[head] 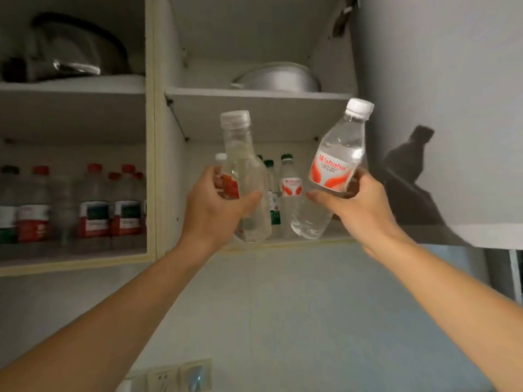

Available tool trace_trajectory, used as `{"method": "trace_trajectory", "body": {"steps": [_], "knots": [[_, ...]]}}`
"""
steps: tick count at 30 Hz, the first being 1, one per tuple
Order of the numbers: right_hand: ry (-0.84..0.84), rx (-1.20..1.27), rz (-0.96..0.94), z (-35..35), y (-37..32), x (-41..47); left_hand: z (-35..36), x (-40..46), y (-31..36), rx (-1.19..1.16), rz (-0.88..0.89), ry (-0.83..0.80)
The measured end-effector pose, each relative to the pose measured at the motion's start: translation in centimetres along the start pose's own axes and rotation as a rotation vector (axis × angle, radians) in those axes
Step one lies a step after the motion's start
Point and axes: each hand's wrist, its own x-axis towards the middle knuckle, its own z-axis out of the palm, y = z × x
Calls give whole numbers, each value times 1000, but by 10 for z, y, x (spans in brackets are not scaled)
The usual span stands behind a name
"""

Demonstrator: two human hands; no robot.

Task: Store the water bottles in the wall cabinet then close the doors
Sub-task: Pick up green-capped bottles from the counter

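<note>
Head view shows our left hand [218,206] gripping a clear bottle [243,176] and our right hand [355,205] gripping a Wahaha bottle [334,159], both before the lower shelf [283,240]. We risk toppling the stored bottles [290,185] behind. Other labels blur.

We see two hands, a left hand [215,205] and a right hand [359,207], and each one holds one bottle, so we count two held bottles: a clear-capped bottle [243,176] and a white-capped bottle [336,157]. On the low shelf behind them we can count about four more bottles [290,190], some with green caps. In the left part of the cabinet we count about six bottles [93,210], most with red caps, but they are blurry. Up high we count two pots: a dark pot [73,52] and a silver pot [277,77]. Below, we count three wall switches [169,377].
</note>
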Motion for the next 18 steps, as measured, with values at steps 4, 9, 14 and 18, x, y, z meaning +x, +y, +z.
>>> {"method": "trace_trajectory", "body": {"steps": [4,9,14,18], "knots": [[-93,-11,91,11,-1,44,12,40,10,74,-71,-68],[-146,-81,203,25,31,71,35,62,-10,185,-192,-188],[-189,-79,201,28,69,86,53,69,-39,204,-296,-216],[-282,-86,182,30,85,94,59,70,-55,186,-337,-256]]}}
